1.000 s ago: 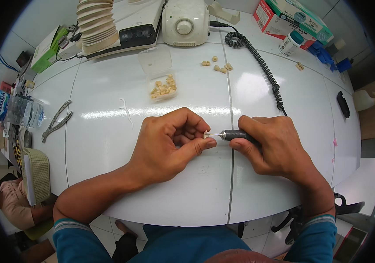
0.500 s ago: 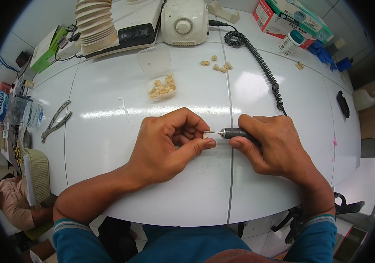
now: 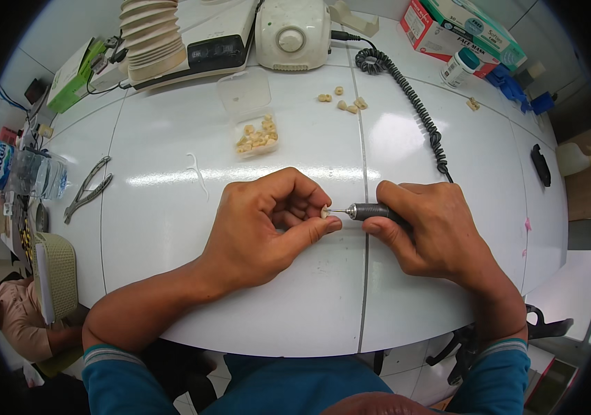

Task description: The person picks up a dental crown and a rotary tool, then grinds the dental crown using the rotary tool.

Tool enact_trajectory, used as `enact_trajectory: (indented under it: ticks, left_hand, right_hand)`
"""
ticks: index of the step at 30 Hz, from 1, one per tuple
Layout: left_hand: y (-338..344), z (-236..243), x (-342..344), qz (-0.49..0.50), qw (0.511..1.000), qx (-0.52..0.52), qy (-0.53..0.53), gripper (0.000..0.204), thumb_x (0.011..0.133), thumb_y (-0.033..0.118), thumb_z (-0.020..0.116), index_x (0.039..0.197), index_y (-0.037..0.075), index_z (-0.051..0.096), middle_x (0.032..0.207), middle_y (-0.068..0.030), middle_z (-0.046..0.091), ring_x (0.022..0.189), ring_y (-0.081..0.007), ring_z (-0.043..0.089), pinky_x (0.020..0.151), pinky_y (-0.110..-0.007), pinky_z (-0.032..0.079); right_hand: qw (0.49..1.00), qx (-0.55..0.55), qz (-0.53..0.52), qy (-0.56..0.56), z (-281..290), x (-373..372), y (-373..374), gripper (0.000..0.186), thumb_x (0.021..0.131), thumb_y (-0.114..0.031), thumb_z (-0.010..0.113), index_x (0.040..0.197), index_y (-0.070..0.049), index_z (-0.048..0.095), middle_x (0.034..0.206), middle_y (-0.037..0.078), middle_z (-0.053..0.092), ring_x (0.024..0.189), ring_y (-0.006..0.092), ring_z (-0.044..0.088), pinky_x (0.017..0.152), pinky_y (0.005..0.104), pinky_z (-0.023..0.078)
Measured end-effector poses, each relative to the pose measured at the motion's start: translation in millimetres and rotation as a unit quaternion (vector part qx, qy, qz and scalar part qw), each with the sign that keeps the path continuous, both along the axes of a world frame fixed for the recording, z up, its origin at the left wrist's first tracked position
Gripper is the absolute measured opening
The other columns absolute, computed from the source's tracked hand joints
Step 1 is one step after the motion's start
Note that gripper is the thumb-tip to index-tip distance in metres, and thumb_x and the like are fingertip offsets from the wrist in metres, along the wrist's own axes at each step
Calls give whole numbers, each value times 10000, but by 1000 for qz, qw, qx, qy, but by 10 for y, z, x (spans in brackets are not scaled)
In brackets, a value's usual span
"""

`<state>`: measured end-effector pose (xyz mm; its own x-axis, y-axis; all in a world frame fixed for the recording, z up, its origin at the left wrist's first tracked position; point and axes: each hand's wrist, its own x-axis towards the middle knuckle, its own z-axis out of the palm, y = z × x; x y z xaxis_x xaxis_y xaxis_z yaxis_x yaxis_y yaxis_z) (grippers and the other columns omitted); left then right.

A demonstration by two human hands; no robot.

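Note:
Between the thumb and forefinger of my left hand [image 3: 268,228] is pinched a small off-white artificial tooth [image 3: 324,211]. My right hand [image 3: 433,225] grips a dark rotary handpiece [image 3: 371,211] like a pen. Its thin metal bur [image 3: 337,210] points left and meets the tooth or stops right beside it; the exact contact is too small to tell. Beyond my hands stands a clear plastic box [image 3: 257,149] with its lid tipped back, holding several yellowish artificial teeth [image 3: 256,137]. More loose teeth [image 3: 351,106] lie on the white table to the right of the box.
A coiled black cord [image 3: 416,100] runs from the white control unit [image 3: 292,38] toward my right hand. Metal pliers [image 3: 88,190] and a white floss pick [image 3: 198,174] lie at left. A ribbed hose [image 3: 151,41], mask boxes [image 3: 465,31] and a white bottle [image 3: 458,68] stand farther back.
The left fingers and the tooth have shifted very slightly, with the tooth showing a little more. The handpiece keeps nearly the same place.

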<state>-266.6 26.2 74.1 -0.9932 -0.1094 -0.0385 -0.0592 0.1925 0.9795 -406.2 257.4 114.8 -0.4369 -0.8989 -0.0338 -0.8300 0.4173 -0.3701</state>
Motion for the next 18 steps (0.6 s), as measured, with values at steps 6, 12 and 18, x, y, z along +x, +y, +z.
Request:
enact_trajectory:
  ticks: [6,12,18]
  left_hand:
    - [0,-15,-2,6,1000,1,4,243,959,53,903,1103,-30,727,922,-25,714,810,-40,663,713,-201,543]
    - [-4,4,-5,4,1000,7,-5,251,953,46,905,1107,-27,721,928,-32,717,824,-47,676,720,-206,553]
    - [-4,-19,-4,5,1000,5,12,250,953,40,901,1108,-29,718,930,-36,719,830,-55,683,723,-206,555]
  right_hand:
    - [1000,-3,2,2,-5,-4,0,429,1077,-444,700,909,-54,643,706,150,681,604,403,667,580,512,480]
    - [1000,-14,-1,-7,-17,-15,8,437,1079,-451,699,904,-56,633,705,150,677,611,407,668,591,514,482]
    - [1000,-7,-2,-5,-19,-14,9,438,1077,-450,702,899,-55,635,701,151,677,608,407,667,587,512,482]
